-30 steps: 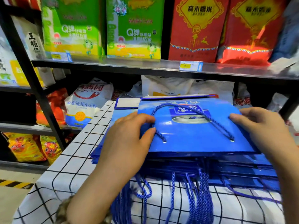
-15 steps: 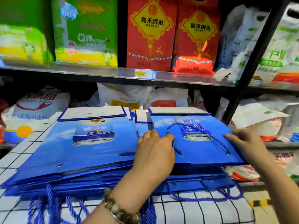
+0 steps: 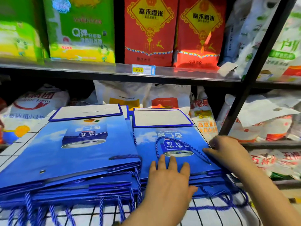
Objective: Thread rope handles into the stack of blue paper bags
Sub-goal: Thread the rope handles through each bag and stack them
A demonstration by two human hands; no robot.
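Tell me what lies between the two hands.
Head view: between left hand and right hand lies the top bag, crossed by its rope handle.

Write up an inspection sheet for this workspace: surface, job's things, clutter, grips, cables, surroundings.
Surface: checked tablecloth, white with a black grid.
Job's things: blue paper bags in a left stack and a right stack. The right stack's top bag has a rope handle lying on its face. The left stack's uppermost bag shows an empty eyelet. Hanging ropes trail off the near edge.
Clutter: nothing seen.
Grips: left hand flat on the top bag, fingers straight. Right hand at that bag's right edge, hold unclear.
Cables: nothing seen.
Surroundings: metal shelf with red rice bags, green bags and a price tag; a flour sack below.
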